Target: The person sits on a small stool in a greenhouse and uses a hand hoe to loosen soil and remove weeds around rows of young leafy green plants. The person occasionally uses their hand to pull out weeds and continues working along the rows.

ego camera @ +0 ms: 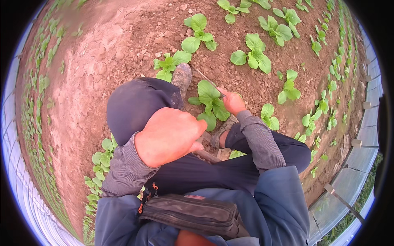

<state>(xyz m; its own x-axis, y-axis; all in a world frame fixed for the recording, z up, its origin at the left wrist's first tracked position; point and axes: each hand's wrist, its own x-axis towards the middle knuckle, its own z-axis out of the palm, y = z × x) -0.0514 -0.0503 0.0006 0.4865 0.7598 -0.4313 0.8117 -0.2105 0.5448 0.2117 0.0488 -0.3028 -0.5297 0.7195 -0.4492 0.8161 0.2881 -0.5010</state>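
My right hand (233, 102) is closed around a thin rod-like tool (204, 77), whose far end slants up and left to the soil beside my shoe. A bit of green shows at that hand's far edge. Just left of it grows a broad-leaved green seedling (211, 101), between my two feet. My left hand (169, 135) hangs above my left knee, back of the hand up and fingers curled down. Whatever lies under those fingers is hidden. Below it, between my legs, part of a brown bar (209, 156) shows.
My muddy left shoe (182, 77) touches another seedling (167, 64). More seedlings (254, 55) stand in rows ahead and to the right. Bare cracked soil (101, 61) lies left. A dark waist bag (189, 212) rests on my lap. Plastic sheeting (366, 132) edges the plot at right.
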